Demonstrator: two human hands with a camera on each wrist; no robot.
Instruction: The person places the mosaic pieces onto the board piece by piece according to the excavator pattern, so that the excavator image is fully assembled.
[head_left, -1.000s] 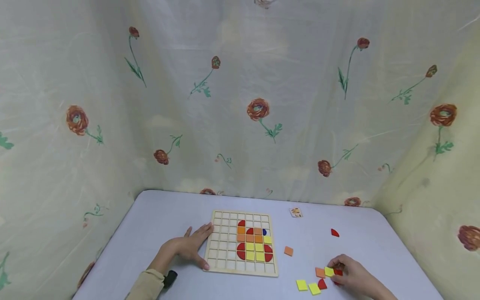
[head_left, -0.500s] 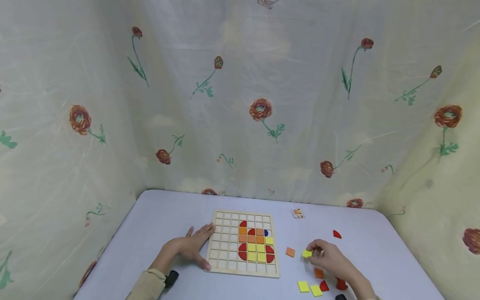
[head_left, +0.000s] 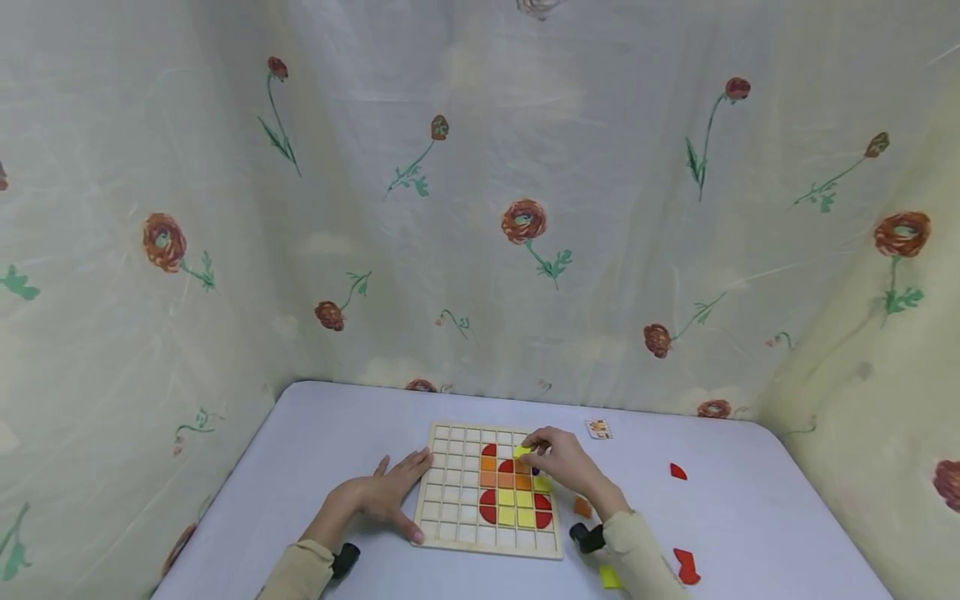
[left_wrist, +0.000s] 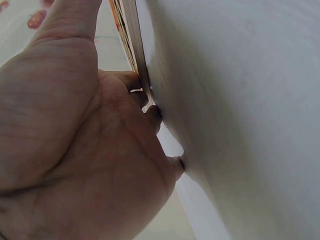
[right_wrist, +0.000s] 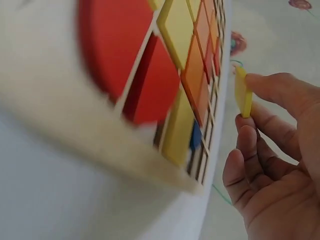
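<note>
My right hand (head_left: 564, 458) pinches a yellow square tile (right_wrist: 243, 92) between thumb and fingers, over the upper right of a wooden grid board (head_left: 453, 487). In the right wrist view the tile stands on edge, apart from the board. Spread along the board's left edge, my left hand (head_left: 388, 497) touches the frame with thumb and fingertips. Red quarter-round pieces, orange squares and yellow squares fill the right-middle cells. A blue rounded piece (right_wrist: 195, 135) sits near the board's right side, mostly covered by my right hand in the head view.
A small picture card (head_left: 598, 429) lies behind the board to the right. Loose on the table are a red quarter-round piece (head_left: 678, 472), an orange tile (head_left: 582, 507), red pieces (head_left: 686, 567) and a yellow tile (head_left: 611, 577) partly under my right sleeve. Floral curtains surround the table.
My right hand picked the yellow tile from the loose pieces at the front right and carried it left and back over the board. My left hand stays at the board's edge.
</note>
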